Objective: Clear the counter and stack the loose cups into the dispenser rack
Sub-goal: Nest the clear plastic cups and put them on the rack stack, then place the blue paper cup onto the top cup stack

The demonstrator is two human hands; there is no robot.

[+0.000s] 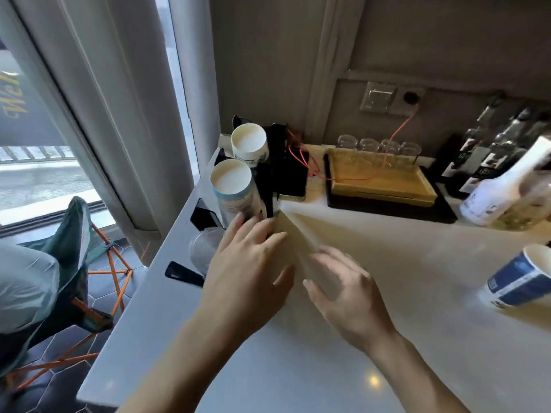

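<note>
A black dispenser rack (272,162) stands at the counter's left edge. Two stacks of white paper cups lie in it, mouths toward me: the far stack (250,144) and the near stack (234,186). A clear plastic cup (204,248) lies below them, partly behind my left hand (250,269). That hand is spread, fingers apart, fingertips close to the rack's base. My right hand (343,281) hovers open over the counter beside it, slightly blurred. A loose blue-and-white paper cup (518,278) lies tilted at the counter's right edge.
A wooden tray (381,186) on a black mat holds several upturned glasses, with an orange cable across it. A white bottle (501,186) and dark bottles stand at the back right. A phone (295,177) lies behind the rack. A folding chair (77,263) sits left of the counter.
</note>
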